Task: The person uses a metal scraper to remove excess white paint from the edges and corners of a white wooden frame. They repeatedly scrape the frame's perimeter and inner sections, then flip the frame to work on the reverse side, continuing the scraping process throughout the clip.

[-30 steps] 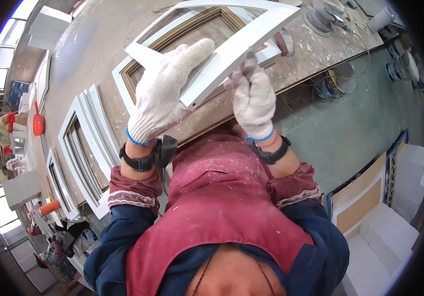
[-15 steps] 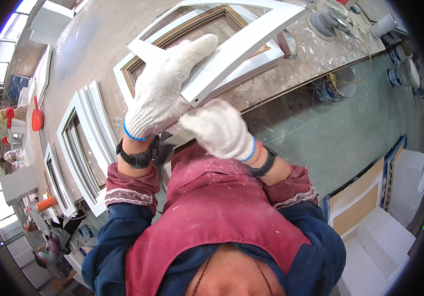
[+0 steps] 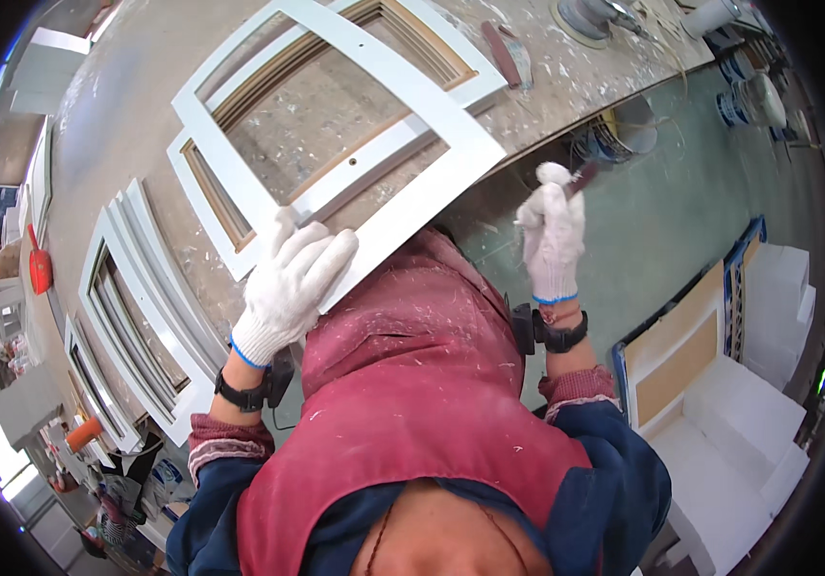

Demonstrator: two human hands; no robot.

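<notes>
My left hand (image 3: 290,280), in a white knit glove, is closed on the near left corner of a white frame (image 3: 430,204). The frame is tilted across the table's near edge, its long lower bar close to my apron. Beneath it lies another white frame (image 3: 475,88) with a brown inner edge, resting on the table. My right hand (image 3: 555,240), gloved as well, is raised off to the right, away from the frame. A small red-brown piece of sandpaper (image 3: 582,177) sticks out between its fingers, partly hidden and blurred.
Several white frames (image 3: 148,317) lean together at the table's left. A red-brown strip (image 3: 501,54) and a round sander (image 3: 585,21) lie on the far right of the paint-spotted table (image 3: 566,106). Buckets (image 3: 629,130) stand below its edge; white blocks (image 3: 729,432) are at right.
The white frame has turned and come down flatter over the other frame. My left hand has shifted to its near corner. My right hand has moved away right, sandpaper now showing in it.
</notes>
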